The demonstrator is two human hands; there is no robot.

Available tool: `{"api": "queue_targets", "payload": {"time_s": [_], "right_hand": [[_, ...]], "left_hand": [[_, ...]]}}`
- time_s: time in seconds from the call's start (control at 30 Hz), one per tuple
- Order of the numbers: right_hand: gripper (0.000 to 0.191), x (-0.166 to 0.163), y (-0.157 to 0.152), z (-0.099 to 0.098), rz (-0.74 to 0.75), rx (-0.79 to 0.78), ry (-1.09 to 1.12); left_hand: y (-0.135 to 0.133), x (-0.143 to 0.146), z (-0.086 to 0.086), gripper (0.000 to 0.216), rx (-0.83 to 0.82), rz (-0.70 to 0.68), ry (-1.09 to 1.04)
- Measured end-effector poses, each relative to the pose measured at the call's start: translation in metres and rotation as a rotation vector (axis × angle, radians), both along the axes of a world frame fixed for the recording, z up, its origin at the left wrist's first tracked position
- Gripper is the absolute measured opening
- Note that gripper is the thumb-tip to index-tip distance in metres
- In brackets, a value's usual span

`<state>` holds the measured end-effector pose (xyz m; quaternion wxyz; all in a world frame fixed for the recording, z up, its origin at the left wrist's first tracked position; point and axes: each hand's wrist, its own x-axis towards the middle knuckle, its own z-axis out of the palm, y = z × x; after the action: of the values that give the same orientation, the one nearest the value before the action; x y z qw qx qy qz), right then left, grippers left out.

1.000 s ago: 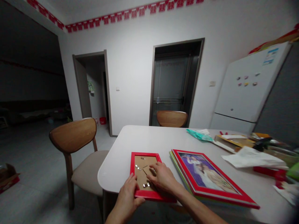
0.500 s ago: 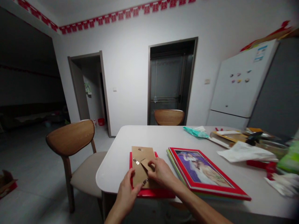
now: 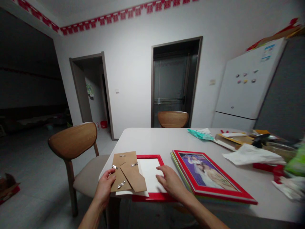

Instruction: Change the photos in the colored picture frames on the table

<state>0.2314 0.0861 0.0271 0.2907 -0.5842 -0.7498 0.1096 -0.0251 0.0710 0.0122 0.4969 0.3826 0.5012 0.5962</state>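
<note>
My left hand (image 3: pixel 105 184) grips the left edge of a brown picture-frame backing board (image 3: pixel 121 171) with metal clips and a fold-out stand flap. A white sheet (image 3: pixel 143 173) shows beneath the board along its right and lower edges. Partly under them lies a red picture frame (image 3: pixel 154 197), face down, with a white surface inside its border. Over the right side of this frame is my right hand (image 3: pixel 170 181), fingers apart and holding nothing. To its right, a red-bordered framed photo (image 3: pixel 207 175) rests on top of other frames.
The white table (image 3: pixel 147 143) has a teal plastic wrapper (image 3: pixel 201 135), white paper (image 3: pixel 252 155) and a green bag (image 3: pixel 296 162) toward the right. A wooden chair (image 3: pixel 73 140) stands at the left, another chair (image 3: pixel 173 119) behind the table. A white fridge (image 3: pixel 240 92) is at the back right.
The backing board has come off the red frame and moved left in my left hand, uncovering the white inside. My right hand has let go of the stand flap and opened.
</note>
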Motion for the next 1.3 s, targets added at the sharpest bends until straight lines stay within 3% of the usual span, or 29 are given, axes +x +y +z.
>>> {"api": "queue_targets", "payload": {"time_s": [0.23,0.37,0.53,0.73,0.93,1.1,1.3], "right_hand": [[0.029,-0.017,-0.013,-0.002,0.128,-0.013,0.054],[0.032,-0.012,-0.019,-0.011,0.169,0.021,0.050],[0.028,-0.015,-0.028,-0.011,0.296,0.035,-0.180],[0.029,-0.013,-0.024,-0.003,0.171,0.030,-0.384],[0.033,0.004,-0.007,-0.004,0.017,0.008,-0.452],[0.029,0.007,0.013,-0.013,-0.104,0.013,-0.428],[0.035,0.016,0.024,-0.020,-0.223,-0.058,-0.343]], "left_hand": [[0.000,0.037,-0.017,0.029,-0.054,-0.062,-0.037],[0.004,0.032,-0.017,0.030,-0.050,-0.036,-0.026],[0.003,0.023,-0.014,0.030,-0.044,-0.017,-0.007],[0.001,-0.009,-0.003,0.031,-0.043,0.048,0.074],[0.003,-0.051,-0.001,0.028,-0.096,0.183,0.257],[0.016,-0.047,-0.014,0.034,-0.080,0.290,0.451],[0.017,-0.030,-0.020,0.032,0.074,0.358,0.729]]}}
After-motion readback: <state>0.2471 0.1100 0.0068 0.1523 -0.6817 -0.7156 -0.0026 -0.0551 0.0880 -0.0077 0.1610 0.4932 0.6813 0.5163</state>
